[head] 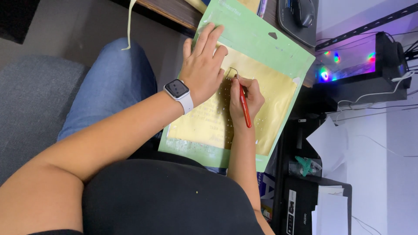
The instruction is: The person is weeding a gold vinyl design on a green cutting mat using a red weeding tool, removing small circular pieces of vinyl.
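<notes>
Weeding a gold sheet on a green mat held across the lap.

From the left: a grey seat cushion (30,109) and the person's jeans-clad knee (117,82), then the left hand (202,65), a pale smartwatch (178,92) at its wrist, lying flat with fingers spread to pin the gold sheet (274,109) to the green cutting mat (257,39). The mat slants from the lap up against the wooden desk edge (174,13). The right hand (246,98) pinches a red-handled hook tool (245,109) pen-fashion, its tip at a thin loop on the sheet. The sheet looks light, thin and easily torn, best held flat near the working point; the mat seems flexible and likely tacky. Further right sit a mouse (303,11), a speaker (387,52) beside coloured lights, cables and a black printer (305,209), crowding that side.
</notes>
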